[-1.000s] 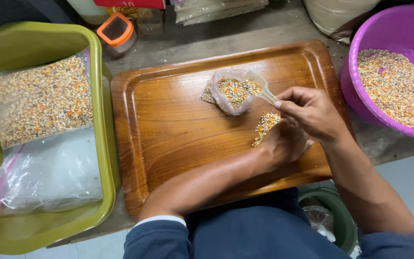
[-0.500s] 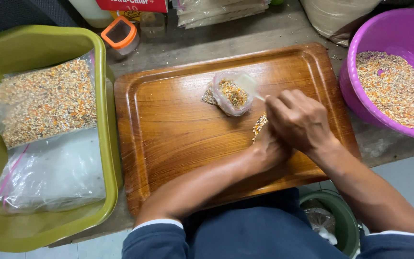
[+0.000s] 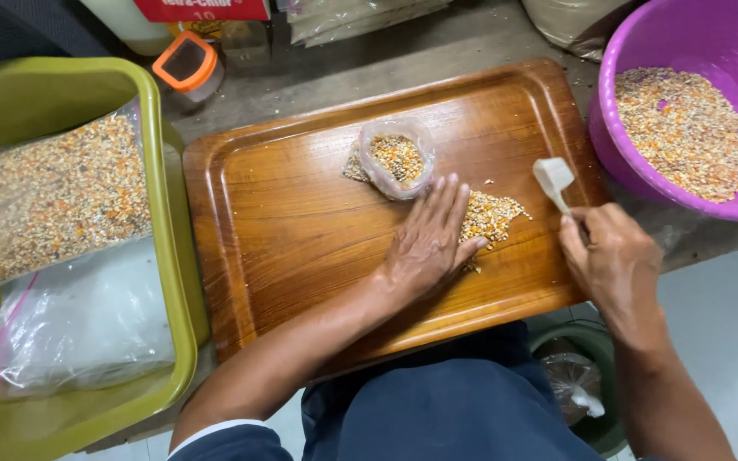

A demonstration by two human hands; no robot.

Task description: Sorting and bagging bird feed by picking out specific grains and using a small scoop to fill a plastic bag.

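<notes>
On the wooden tray point(image 3: 284, 222), a small clear bag point(image 3: 397, 157) stands open-mouthed near the upper middle, part filled with mixed orange, yellow and pale grain. A loose heap of the same grain point(image 3: 490, 217) lies just to its right. The left hand point(image 3: 427, 242) lies flat on the tray, fingers spread, their tips touching the bag and the heap's edge. The right hand point(image 3: 612, 260) is closed round the handle of a small white scoop point(image 3: 553, 177), held above the tray's right rim; the bowl seems empty, though the angle makes that uncertain. The handle is hidden in the fist. The purple basin point(image 3: 608, 102) of grain is cut off at the right edge.
</notes>
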